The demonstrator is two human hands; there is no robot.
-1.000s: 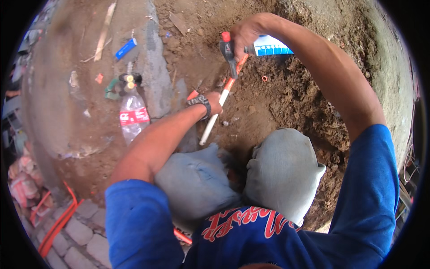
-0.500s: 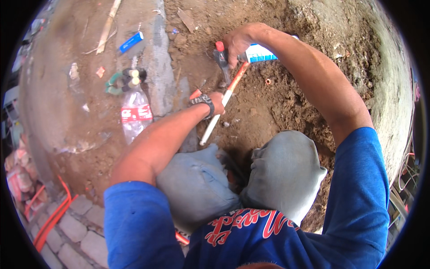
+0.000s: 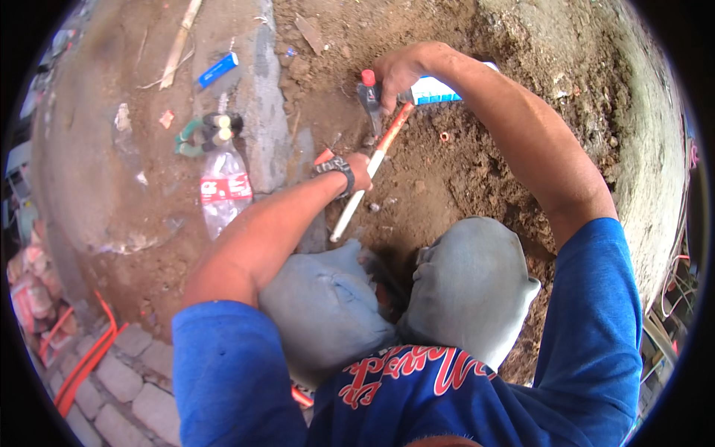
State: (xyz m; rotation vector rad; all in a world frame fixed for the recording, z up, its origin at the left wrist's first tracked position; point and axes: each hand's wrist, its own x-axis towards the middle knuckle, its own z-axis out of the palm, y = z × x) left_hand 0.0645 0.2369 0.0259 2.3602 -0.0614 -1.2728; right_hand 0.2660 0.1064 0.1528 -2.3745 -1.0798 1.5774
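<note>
Red-tipped tool (image 3: 369, 100): shifted leftward, off the orange section of the pipe (image 3: 378, 158); likely a pause in working that end.
Pipe: white, orange-ended, slanting, right of the bottle (image 3: 226, 190).
Left hand (image 3: 359, 170): fingers closed round pipe.
Right hand (image 3: 401, 73): fingers gripping tool, partly hidden.
Canister (image 3: 438, 91): blue-and-white, farther right of bottle.

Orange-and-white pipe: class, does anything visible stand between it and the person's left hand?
Nothing visible does: the left hand grips the orange-and-white pipe directly. The small orange piece nearby lies on the hand's other side, away from the pipe.
</note>
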